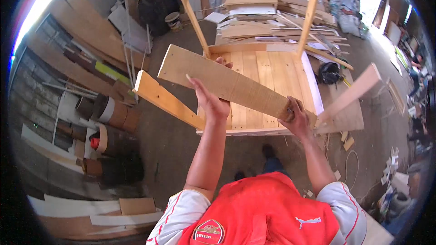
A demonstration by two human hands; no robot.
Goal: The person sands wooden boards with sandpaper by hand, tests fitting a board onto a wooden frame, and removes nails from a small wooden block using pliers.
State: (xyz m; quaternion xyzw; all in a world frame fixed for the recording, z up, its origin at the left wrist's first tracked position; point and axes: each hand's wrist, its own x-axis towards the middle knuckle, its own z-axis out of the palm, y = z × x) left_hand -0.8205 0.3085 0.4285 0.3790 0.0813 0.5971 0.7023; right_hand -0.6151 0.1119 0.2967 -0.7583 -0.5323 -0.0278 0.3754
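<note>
"Since that wooden board (250,86) is up in two hands, would you call it heavy?"

"Moderate, I'd guess: long and broad, more awkward than weighty. It slants across above the near side of the slatted wooden frame (272,68), though I can't tell whether its right end touches the near right post (349,91)."

"How are the fingers set?"

"The left hand (213,102) is clamped across the width, some way in from the left end: thumb against the near face, fingertips (223,62) showing past the far edge. The right hand (297,119) has its fingers bent close together and clamped on the board near the other end. Where that thumb sits, I can't make out."

"Is it likely to slip or bend?"

"Neither, I think. It looks straight and stiff, and that finely ridged face should give good friction. Raw edges might splinter, so don't slide a palm along them."

"Where would you hold it?"

"By both long edges, one hand towards each end, so that it doesn't twist or tip."
</note>
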